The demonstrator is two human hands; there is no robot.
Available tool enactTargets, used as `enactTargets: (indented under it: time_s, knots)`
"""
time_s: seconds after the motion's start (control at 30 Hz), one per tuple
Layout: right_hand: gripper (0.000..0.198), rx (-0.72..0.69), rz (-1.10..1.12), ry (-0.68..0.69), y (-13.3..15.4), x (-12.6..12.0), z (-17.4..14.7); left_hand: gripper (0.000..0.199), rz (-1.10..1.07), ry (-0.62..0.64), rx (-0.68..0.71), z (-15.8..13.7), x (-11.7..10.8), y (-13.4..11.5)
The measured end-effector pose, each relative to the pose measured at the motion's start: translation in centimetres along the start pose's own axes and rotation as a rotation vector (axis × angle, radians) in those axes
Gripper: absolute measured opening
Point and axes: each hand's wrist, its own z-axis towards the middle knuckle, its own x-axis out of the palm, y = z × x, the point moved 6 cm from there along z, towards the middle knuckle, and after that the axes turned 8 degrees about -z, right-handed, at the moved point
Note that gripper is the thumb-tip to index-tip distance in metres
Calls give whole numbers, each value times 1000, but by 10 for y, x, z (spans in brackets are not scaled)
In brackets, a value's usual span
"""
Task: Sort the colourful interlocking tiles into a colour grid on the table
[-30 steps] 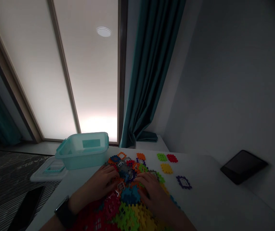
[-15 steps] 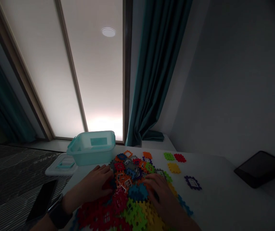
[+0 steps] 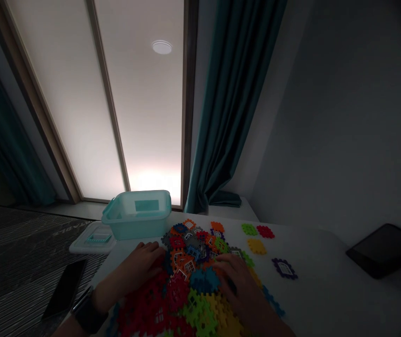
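Observation:
A heap of interlocking plastic building tiles in many colours lies on the white table in front of me. My left hand (image 3: 145, 264) rests against its left side, over red tiles (image 3: 142, 302), with the fingers bent and the thumb apart. On the right side, my right hand (image 3: 234, 283) lies over the heap with its fingers apart, beside blue tiles (image 3: 204, 280). Neither hand shows a tile held in it, though the fingertips are partly hidden. Green tiles (image 3: 200, 311) and yellow tiles (image 3: 223, 313) lie between my hands, nearer to me.
A teal plastic tub (image 3: 139, 227) stands behind the heap at the left, its lid (image 3: 93, 238) beside it. A phone (image 3: 63, 288) lies further left. To the right are loose tiles, including a purple window tile (image 3: 284, 268), and a dark tablet-like object (image 3: 386, 250).
The whole view has shifted slightly as my head moved. Both hands stay at nearly the same places on the heap.

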Motion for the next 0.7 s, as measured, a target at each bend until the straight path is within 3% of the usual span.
enactTargets:
  time_s: [0.13, 0.43, 0.7]
  knots:
    - [22, 11, -13, -2, -3, 1, -1, 20, -26, -19, 17, 5, 1, 1]
    - [19, -10, -4, 8, -3, 3, -1, 32, -75, 14, -7, 0, 2, 12]
    - [20, 12, 0, 9, -4, 3, -2, 18, -289, -91, 24, 8, -10, 7]
